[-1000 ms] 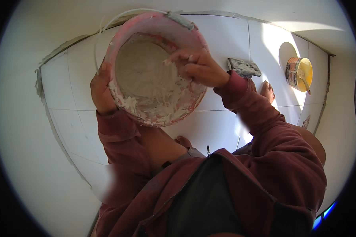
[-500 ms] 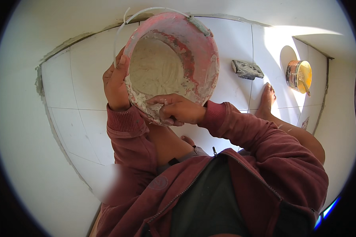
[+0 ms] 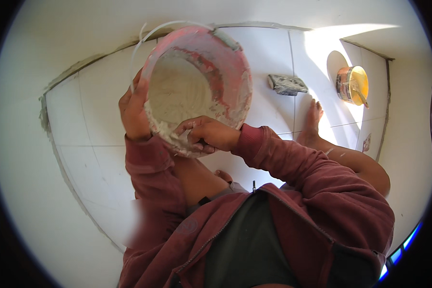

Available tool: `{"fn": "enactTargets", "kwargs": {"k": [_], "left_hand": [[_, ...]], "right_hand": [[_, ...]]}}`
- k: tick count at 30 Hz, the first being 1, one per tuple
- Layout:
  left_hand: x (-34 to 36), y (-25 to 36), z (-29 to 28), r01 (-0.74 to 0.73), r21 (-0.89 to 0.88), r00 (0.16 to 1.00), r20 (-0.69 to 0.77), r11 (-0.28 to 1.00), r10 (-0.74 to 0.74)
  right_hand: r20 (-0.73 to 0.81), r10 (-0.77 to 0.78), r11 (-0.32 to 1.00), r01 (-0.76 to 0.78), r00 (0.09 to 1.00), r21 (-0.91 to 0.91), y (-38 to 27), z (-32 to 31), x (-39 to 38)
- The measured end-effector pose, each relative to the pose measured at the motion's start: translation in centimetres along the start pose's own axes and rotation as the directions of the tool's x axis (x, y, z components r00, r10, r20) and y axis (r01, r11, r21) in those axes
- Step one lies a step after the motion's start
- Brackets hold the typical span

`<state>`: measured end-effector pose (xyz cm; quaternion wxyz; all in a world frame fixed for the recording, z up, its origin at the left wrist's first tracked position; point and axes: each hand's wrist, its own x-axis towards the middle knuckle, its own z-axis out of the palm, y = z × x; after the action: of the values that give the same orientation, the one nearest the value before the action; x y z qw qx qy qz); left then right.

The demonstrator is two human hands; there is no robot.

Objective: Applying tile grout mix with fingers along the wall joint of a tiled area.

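Pink bucket (image 3: 236,79): left fingers (image 3: 139,92) gripping; right fingers (image 3: 189,125) moved to nearer rim (image 3: 160,134), grip unclear.

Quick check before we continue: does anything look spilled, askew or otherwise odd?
Two things: pale paste is smeared over the near rim of the pink bucket, not just inside it, and the white handle has what looks like a loose end poking up at left.

In my head view I see the left hand (image 3: 136,109) holding a pink bucket (image 3: 236,79), the right hand (image 3: 209,134) at its near side, 1 yellow tub (image 3: 344,85) well apart.
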<state>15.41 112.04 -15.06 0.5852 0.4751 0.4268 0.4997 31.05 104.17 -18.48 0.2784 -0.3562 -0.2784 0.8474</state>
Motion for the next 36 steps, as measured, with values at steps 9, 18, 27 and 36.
{"fn": "enactTargets", "kwargs": {"k": [9,18,27,36], "left_hand": [[0.1,3.3,1.4,0.151,-0.342,0.962,-0.167,0.928,-0.218],[3.0,4.5,7.7,0.117,-0.257,0.95,-0.254,0.959,-0.184],[4.3,3.7,10.0,0.139,-0.325,0.931,-0.28,0.936,-0.235],[4.2,3.6,11.4,0.158,-0.288,0.939,-0.254,0.944,-0.234]], "right_hand": [[-0.723,-0.488,0.613,0.782,0.49,0.116,-12.9,-17.9,-2.2],[-0.891,-0.227,0.96,0.247,0.394,-0.135,-16.8,-32.0,2.0],[-0.913,-0.339,0.933,0.209,0.227,-0.294,-15.9,-35.6,0.9],[-0.927,-0.273,0.837,0.539,0.257,-0.097,-15.7,-37.2,-0.2]]}}
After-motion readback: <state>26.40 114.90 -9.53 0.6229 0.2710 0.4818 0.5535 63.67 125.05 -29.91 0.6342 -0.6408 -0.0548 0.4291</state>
